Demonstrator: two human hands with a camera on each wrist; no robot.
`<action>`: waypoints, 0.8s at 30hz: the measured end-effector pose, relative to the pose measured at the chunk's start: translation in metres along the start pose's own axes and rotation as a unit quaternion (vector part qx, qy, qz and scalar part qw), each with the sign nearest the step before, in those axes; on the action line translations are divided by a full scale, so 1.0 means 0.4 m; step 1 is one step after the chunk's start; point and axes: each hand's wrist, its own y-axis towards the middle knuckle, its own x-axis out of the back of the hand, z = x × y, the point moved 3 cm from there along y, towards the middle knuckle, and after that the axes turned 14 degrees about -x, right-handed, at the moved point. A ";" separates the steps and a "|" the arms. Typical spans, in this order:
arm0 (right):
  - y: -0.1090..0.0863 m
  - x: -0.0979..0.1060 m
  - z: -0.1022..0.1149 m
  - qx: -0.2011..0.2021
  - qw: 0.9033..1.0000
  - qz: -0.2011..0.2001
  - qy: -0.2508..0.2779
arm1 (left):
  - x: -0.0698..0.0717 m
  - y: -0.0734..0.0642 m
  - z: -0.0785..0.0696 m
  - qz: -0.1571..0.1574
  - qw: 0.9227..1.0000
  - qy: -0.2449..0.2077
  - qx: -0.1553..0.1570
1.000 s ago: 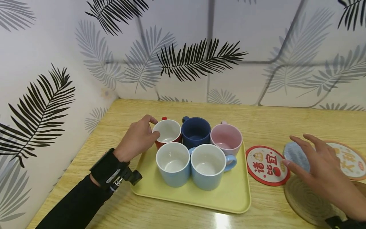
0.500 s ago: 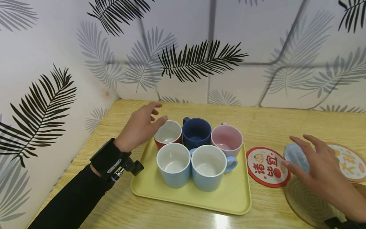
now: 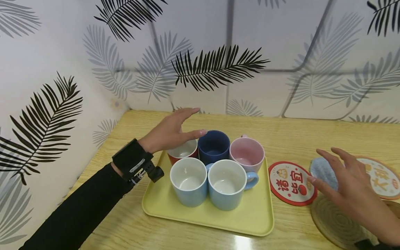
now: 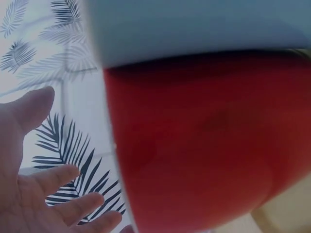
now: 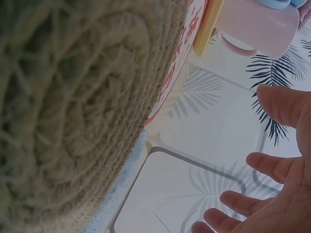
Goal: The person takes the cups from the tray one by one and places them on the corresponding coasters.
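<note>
My left hand hovers above the red mug with fingers stretched out, its thumb tip at the far rim of the dark blue mug. In the left wrist view the red mug fills much of the picture and the spread fingers hold nothing. A pink mug and two light blue mugs, a left one and a right one, stand with them on a yellow tray. My right hand, fingers spread, is over the coasters; the right wrist view shows its palm bare.
Right of the tray lie a red-rimmed coaster, a blue-grey coaster, a coaster with an orange edge and a woven round mat. A leaf-patterned wall rises behind the wooden table.
My left hand has let go of the red mug's rim, then risen and moved right toward the dark blue mug. The right hand and the mugs look unmoved.
</note>
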 end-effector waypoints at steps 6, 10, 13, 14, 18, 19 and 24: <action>0.000 0.001 -0.001 0.000 1.000 -0.001 0.000 | -0.005 0.031 0.015 0.036 0.999 -0.003 -0.008; -0.001 0.002 0.001 0.005 1.000 0.000 0.008 | -0.007 0.039 0.030 0.051 0.999 -0.010 0.001; -0.001 0.002 0.007 0.006 1.000 -0.001 0.010 | -0.009 0.040 0.038 0.061 0.998 -0.008 0.007; 0.000 0.002 0.008 0.006 1.000 -0.003 0.009 | -0.010 0.041 0.040 0.063 0.998 -0.008 0.008; -0.001 0.003 0.007 -0.007 1.000 -0.003 -0.006 | -0.012 0.045 0.040 0.073 0.997 -0.010 0.004; -0.001 0.002 0.005 -0.009 1.000 -0.003 -0.010 | -0.012 0.046 0.040 0.075 0.997 -0.012 0.004; -0.006 -0.001 -0.002 -0.007 1.000 -0.006 -0.022 | -0.005 0.037 0.058 0.081 0.996 -0.017 0.018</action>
